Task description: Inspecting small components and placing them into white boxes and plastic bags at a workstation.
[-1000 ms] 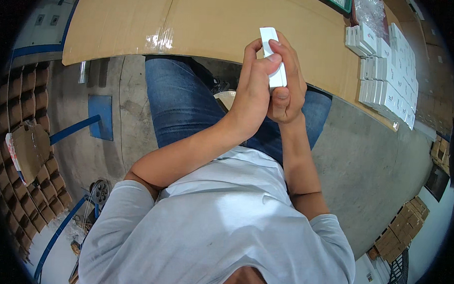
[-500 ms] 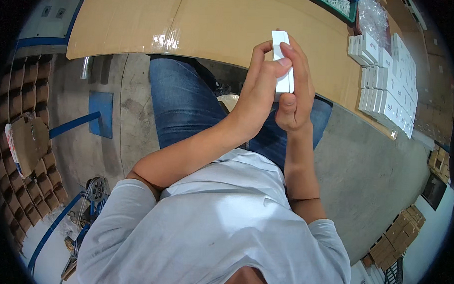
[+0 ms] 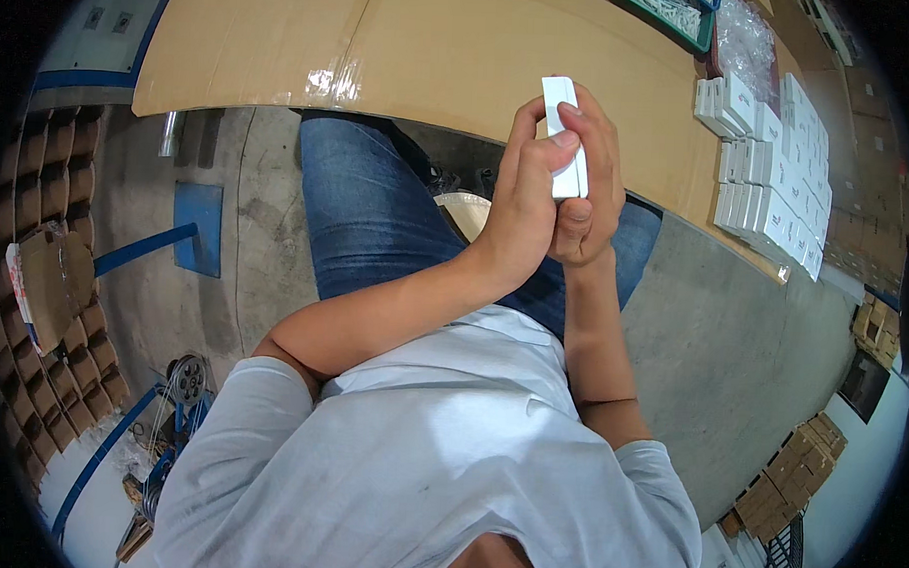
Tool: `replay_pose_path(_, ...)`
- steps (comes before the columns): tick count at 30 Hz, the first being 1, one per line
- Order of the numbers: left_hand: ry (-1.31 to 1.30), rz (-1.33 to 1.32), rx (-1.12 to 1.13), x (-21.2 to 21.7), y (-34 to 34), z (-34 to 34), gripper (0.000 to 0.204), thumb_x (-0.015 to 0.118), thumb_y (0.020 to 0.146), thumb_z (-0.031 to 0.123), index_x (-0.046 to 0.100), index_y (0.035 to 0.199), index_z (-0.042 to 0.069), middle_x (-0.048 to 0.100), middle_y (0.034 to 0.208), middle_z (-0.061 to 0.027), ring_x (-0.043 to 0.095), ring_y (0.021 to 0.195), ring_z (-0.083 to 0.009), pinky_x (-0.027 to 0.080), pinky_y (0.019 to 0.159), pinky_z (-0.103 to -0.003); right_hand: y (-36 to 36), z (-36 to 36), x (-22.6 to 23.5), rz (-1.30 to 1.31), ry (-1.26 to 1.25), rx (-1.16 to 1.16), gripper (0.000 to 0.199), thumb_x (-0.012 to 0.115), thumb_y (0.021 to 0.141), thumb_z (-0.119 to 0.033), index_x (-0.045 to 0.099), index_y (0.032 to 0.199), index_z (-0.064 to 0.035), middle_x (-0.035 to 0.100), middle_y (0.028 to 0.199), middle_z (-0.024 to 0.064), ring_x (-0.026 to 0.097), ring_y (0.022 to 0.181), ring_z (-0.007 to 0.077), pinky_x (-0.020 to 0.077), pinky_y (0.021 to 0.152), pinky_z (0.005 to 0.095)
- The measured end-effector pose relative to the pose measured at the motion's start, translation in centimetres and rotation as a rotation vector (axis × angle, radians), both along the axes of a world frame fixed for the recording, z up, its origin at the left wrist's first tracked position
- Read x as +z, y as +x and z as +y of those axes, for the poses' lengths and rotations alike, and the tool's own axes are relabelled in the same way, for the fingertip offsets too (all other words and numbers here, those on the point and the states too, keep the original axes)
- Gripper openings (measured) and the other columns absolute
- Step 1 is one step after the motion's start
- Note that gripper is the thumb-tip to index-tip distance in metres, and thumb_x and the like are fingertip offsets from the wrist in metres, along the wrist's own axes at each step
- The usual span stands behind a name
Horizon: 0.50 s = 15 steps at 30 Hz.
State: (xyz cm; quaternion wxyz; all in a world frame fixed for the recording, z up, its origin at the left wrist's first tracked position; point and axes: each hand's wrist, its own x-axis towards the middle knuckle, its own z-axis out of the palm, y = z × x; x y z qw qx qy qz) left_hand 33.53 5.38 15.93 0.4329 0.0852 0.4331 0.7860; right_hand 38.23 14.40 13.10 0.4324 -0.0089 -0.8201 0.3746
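A small, slim white box [image 3: 570, 173] stands on edge between my two hands, just over the near edge of the cardboard-covered table. My left hand [image 3: 523, 186] wraps its left side, the thumb pressed against the box's face. From the right, my right hand [image 3: 601, 159] closes around it, one fingertip on its upper part and the thumb near its lower end. My palms and fingers hide the box's sides. Stacks of similar white boxes [image 3: 778, 185] stand at the table's right side.
Cardboard [image 3: 463, 44] covers the table. At the far right are a green tray [image 3: 674, 26] of small white parts and a clear plastic bag [image 3: 745, 42]. My legs in jeans [image 3: 362, 211] sit below the table edge. A blue metal bar [image 3: 145, 251] is at the left.
Both hands have moved slightly toward me with the white box, still gripping it. My right fingertip now lies a little lower along with it.
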Motion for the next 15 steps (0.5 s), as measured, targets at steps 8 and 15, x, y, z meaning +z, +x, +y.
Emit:
replay_pose_path(8, -0.002, -0.022, 0.024, 0.29, -0.05, 0.07, 0.048, 0.044, 0.1, 0.045, 0.045, 0.137, 0.014, 0.056, 0.114, -0.0026, 0.058, 0.106, -0.0122, 0.048, 0.091, -0.029, -0.28, -0.11, -0.15, 0.014, -0.035, 0.004, 0.067, 0.032, 0.107, -0.053, 0.059, 0.131, 0.0043, 0.057, 0.133, 0.0328, 0.06, 0.114, 0.0443, 0.0467, 0.098, 0.0489)
replay_pose_path(15, -0.026, -0.015, -0.013, 0.06, -0.44, 0.01, 0.051, 0.044, 0.1, 0.045, 0.043, 0.14, 0.014, 0.056, 0.118, -0.0038, 0.058, 0.108, -0.0128, 0.048, 0.092, -0.029, -0.11, 0.37, -0.06, -0.042, -0.037, 0.021, 0.076, 0.033, 0.105, -0.059, 0.054, 0.139, 0.0053, 0.054, 0.139, 0.0334, 0.059, 0.12, 0.0445, 0.046, 0.102, 0.0479)
